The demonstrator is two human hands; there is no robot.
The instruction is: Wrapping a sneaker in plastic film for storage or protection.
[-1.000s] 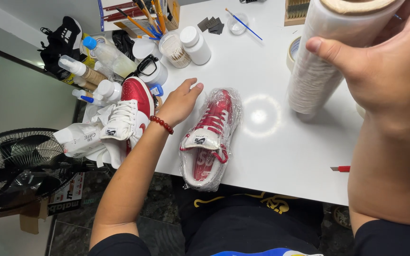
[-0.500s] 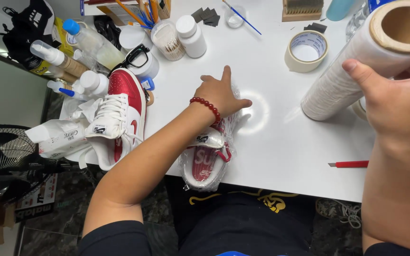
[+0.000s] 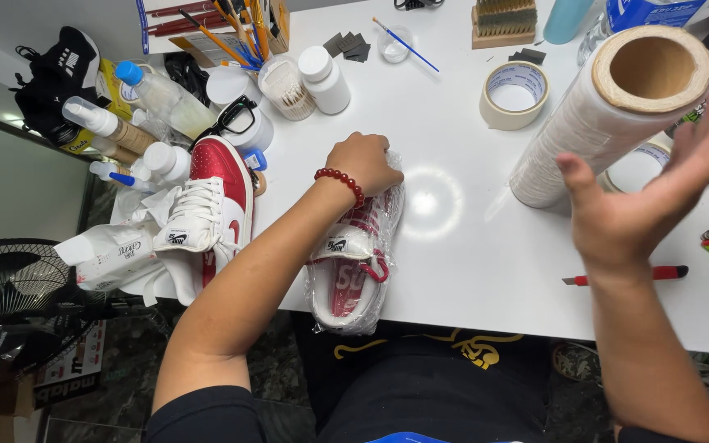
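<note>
The left hand is curled into a loose fist pressed on the toe end of the wrapped sneaker, a red and white shoe sheathed in clear film that lies directly under and behind that hand, its heel jutting over the near edge of the white table. The right hand hangs spread and empty, fingers wide, touching nothing; the roll of clear stretch film stands tilted just beyond its fingertips, leaning toward the far side. The sneaker's long axis runs from the person outward, toe pointing away beneath the left knuckles, heel toward the body, sole down. Risks, as I judge them: with the heel past the table edge, a lighter press from the left hand could let the shoe tip or slide off toward the lap; the unheld roll looks ready to topple or roll, and could knock the tape ring beyond it. A red utility knife lies just under the right wrist, where a dropping forearm might catch it. A second, unwrapped sneaker sits just outside the left forearm.
</note>
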